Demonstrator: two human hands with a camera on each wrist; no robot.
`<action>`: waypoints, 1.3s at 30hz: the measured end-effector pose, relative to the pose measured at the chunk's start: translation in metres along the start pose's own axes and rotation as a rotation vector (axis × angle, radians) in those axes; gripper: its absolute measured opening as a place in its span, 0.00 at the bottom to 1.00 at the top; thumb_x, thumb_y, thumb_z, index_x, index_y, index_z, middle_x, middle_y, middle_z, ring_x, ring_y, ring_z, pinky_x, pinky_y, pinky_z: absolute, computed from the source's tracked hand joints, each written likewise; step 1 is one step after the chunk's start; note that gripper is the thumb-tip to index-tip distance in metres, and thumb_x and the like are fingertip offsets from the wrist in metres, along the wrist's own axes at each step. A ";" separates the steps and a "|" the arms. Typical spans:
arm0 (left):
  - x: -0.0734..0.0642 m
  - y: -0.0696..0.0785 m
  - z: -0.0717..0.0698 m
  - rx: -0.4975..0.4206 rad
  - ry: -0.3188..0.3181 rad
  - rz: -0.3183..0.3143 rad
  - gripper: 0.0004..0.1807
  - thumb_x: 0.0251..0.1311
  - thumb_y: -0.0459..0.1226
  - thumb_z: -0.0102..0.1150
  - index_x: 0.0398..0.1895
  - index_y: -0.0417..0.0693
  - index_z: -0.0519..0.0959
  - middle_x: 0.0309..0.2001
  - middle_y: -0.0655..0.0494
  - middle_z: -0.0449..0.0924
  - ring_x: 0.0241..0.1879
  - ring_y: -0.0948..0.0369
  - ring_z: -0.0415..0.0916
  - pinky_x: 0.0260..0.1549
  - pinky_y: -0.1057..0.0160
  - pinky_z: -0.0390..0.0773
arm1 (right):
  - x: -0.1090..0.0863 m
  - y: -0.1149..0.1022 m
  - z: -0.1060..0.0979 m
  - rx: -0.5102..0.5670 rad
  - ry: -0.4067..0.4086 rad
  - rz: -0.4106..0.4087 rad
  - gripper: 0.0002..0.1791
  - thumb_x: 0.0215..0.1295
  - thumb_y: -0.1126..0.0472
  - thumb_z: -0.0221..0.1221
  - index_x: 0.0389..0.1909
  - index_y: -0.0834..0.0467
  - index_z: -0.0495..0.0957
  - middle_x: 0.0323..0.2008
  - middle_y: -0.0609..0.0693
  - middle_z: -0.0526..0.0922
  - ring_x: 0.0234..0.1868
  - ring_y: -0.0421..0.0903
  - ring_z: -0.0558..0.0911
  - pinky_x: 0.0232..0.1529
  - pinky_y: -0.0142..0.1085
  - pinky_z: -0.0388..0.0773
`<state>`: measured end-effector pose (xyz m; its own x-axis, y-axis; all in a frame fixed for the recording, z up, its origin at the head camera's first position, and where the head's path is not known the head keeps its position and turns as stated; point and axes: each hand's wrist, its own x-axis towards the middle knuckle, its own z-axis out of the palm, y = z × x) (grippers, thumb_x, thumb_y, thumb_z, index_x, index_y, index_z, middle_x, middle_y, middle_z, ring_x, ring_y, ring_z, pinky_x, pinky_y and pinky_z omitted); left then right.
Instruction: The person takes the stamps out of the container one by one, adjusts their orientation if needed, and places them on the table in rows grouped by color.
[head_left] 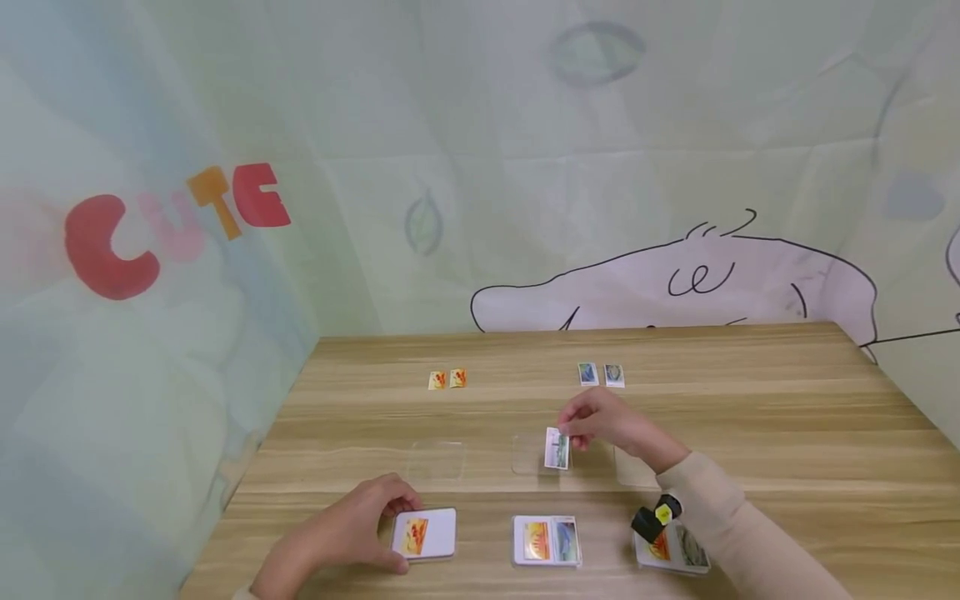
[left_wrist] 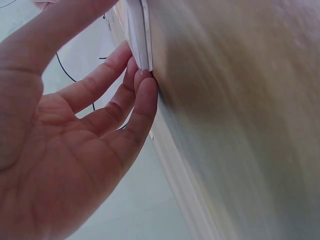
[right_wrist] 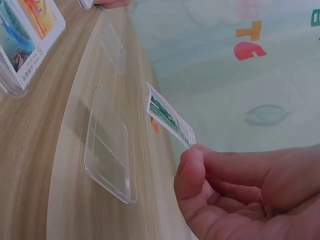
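Note:
My right hand (head_left: 600, 425) pinches a postage stamp (head_left: 557, 448) by its corner between thumb and forefinger. The stamp has a pale pink top and green hills, and its perforated edge shows in the right wrist view. Below it lies a clear plastic lid (right_wrist: 107, 145). My left hand (head_left: 367, 521) holds a white rectangular case (head_left: 442, 533) by its edges, thumb at the near side and fingers at the far side. One orange stamp (head_left: 415, 536) lies on the left half of that case. In the left wrist view the fingertips (left_wrist: 146, 92) are right at the case's edge.
A middle case (head_left: 546, 562) and a right case (head_left: 686, 570) each bear two stamps; my right wrist strap partly covers the latter. Clear lids (head_left: 437, 461) lie behind the cases. Farther back are two orange stamps (head_left: 458, 378) and two blue-green ones (head_left: 588, 373). A printed curtain backs the table.

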<state>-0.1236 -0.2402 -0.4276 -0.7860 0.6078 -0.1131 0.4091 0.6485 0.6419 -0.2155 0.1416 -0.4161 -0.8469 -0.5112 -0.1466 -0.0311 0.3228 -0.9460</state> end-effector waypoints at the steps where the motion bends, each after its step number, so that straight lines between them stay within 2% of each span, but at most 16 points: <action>1: 0.000 0.000 0.000 0.002 0.001 0.003 0.30 0.41 0.46 0.82 0.48 0.49 0.78 0.44 0.63 0.74 0.43 0.66 0.72 0.46 0.63 0.77 | 0.000 0.000 -0.001 -0.001 -0.002 -0.002 0.05 0.68 0.72 0.59 0.35 0.72 0.80 0.24 0.52 0.80 0.24 0.42 0.77 0.27 0.30 0.78; 9: 0.000 0.000 0.000 -0.006 0.000 -0.002 0.30 0.41 0.46 0.82 0.47 0.49 0.78 0.44 0.64 0.74 0.43 0.66 0.72 0.46 0.63 0.77 | -0.004 0.004 -0.007 0.037 -0.011 -0.005 0.05 0.67 0.74 0.58 0.36 0.74 0.79 0.24 0.53 0.80 0.24 0.43 0.77 0.26 0.30 0.77; 20: -0.001 0.000 0.000 -0.003 0.002 0.002 0.31 0.41 0.46 0.82 0.48 0.49 0.78 0.44 0.63 0.74 0.43 0.66 0.72 0.46 0.63 0.77 | -0.006 0.006 -0.017 0.028 0.007 -0.002 0.05 0.68 0.74 0.58 0.36 0.74 0.79 0.26 0.56 0.80 0.25 0.43 0.77 0.27 0.31 0.77; 39: -0.001 0.001 -0.001 -0.012 -0.008 -0.013 0.31 0.42 0.46 0.82 0.49 0.49 0.78 0.45 0.63 0.74 0.44 0.66 0.72 0.47 0.63 0.77 | -0.007 0.004 -0.033 -0.013 0.030 0.017 0.05 0.68 0.72 0.58 0.37 0.73 0.79 0.25 0.52 0.79 0.26 0.43 0.77 0.28 0.31 0.78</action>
<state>-0.1221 -0.2405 -0.4262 -0.7874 0.6031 -0.1278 0.3930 0.6508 0.6496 -0.2269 0.1728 -0.4088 -0.8630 -0.4814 -0.1532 -0.0235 0.3412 -0.9397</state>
